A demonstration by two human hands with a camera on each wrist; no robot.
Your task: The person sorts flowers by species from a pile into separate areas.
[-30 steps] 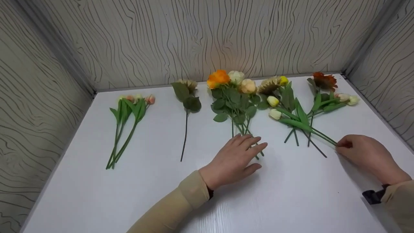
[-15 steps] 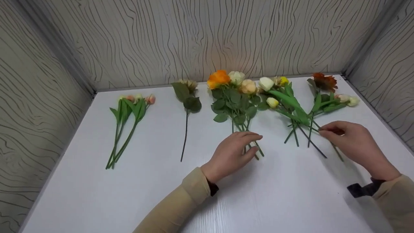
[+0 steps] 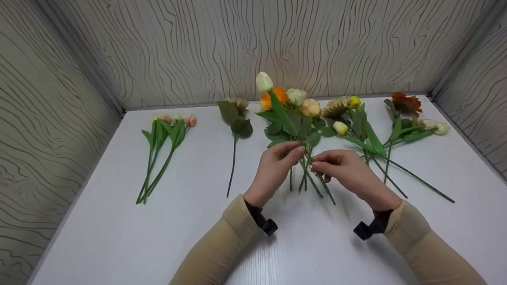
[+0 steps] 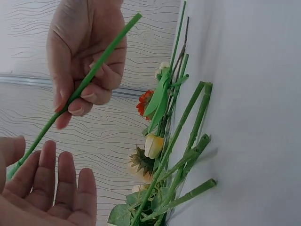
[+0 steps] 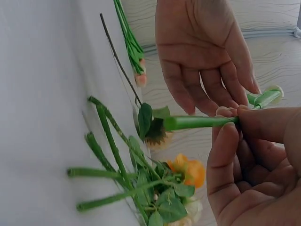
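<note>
My right hand [image 3: 348, 172] pinches the green stem of a white tulip [image 3: 264, 82] between thumb and fingertips. The tulip is raised at a slant, its bloom pointing up and left. My left hand [image 3: 275, 166] is higher along that stem; in the left wrist view its fingers [image 4: 66, 179] are spread and nearly straight, the stem passing between thumb and forefinger. Behind both hands lies a bunch of roses with an orange bloom [image 5: 190, 170], a cream one [image 3: 296, 96] and a peach one [image 3: 311, 107], their cut stems toward me.
On the white table [image 3: 99, 237], pink and pale tulips [image 3: 158, 138] lie at left, beside a single beige flower [image 3: 236, 106]. To the right are a yellow tulip [image 3: 340, 128], a beige sunflower-like bloom [image 3: 336, 107] and a rust-red flower [image 3: 406, 103]. A patterned wall [image 3: 237, 47] stands behind.
My right hand has picked up the white tulip from the right-hand flowers and carried it left over the roses. My left hand has moved slightly forward to meet its stem.
</note>
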